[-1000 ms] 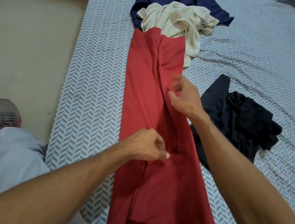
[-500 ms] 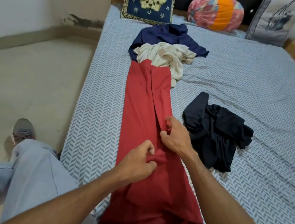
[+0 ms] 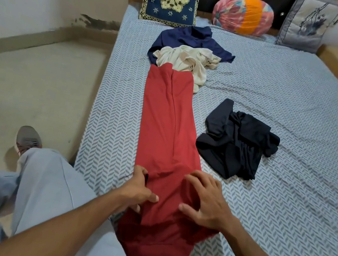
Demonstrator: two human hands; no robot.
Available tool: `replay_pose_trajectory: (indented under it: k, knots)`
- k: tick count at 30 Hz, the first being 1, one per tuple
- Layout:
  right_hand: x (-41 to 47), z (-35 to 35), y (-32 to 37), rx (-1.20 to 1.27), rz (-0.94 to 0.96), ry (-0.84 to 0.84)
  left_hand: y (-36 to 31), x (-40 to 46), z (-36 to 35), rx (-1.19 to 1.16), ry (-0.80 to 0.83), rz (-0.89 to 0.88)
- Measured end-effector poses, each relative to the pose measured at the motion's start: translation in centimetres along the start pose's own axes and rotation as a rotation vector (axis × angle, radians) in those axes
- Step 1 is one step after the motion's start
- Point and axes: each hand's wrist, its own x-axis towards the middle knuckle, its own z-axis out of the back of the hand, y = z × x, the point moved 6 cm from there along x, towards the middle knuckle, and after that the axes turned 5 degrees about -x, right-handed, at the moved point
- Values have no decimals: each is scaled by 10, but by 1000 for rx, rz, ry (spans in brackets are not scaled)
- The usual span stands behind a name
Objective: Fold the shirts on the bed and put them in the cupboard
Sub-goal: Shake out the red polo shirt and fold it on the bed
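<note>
Biggest thing here is the bed, covered in a blue-and-white chevron sheet. Lying lengthwise down it is the red shirt, already folded into a long narrow strip, with its near end hanging a bit over the edge toward the person. Up at the far end its tip overlaps the cream shirt, which sits crumpled on the navy shirt. Just right of the strip there's the black shirt, also bunched up and unfolded.

The hands: the left hand grips the strip's left edge, fingers tucked around the fabric. The right hand has its fingers spread and presses down on the right side, not curled round anything I can make out.

My guess is the next fold brings the near end up toward the far end. Risks as I see it: the overhanging bit could drag the strip off the bed, the lengthwise folds could fall open if only one side gets lifted, and the far tip might snag the cream one.
</note>
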Motion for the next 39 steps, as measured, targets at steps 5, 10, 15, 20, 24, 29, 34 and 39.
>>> replay_pose_trajectory:
  k: [5, 10, 15, 20, 24, 29, 34, 39]
  knots:
    - [-69, -16, -15, -38, -34, 32, 9, -1, -4, -148, -56, -16]
    - [-81, -11, -27, 67, -188, -158, 15, -6, 0, -271, -143, -26]
    - [-96, -3, -32, 109, -181, -214, 14, -13, -2, -179, -166, -65]
    - [-101, -2, -29, 67, -106, -119, 10, -22, 4, 25, -131, -120]
    - [-88, -6, -18, -39, -65, 19, 14, -20, 12, 309, -92, -156]
    - [-44, 11, -22, -22, -174, -139, -2, -9, 34, 424, -217, -255]
    - [67, 30, -25, 149, -242, -210, -53, 29, 52, 454, -318, -441]
    - [203, 32, -35, 217, -292, -159, -116, 95, 66, 517, -242, -545]
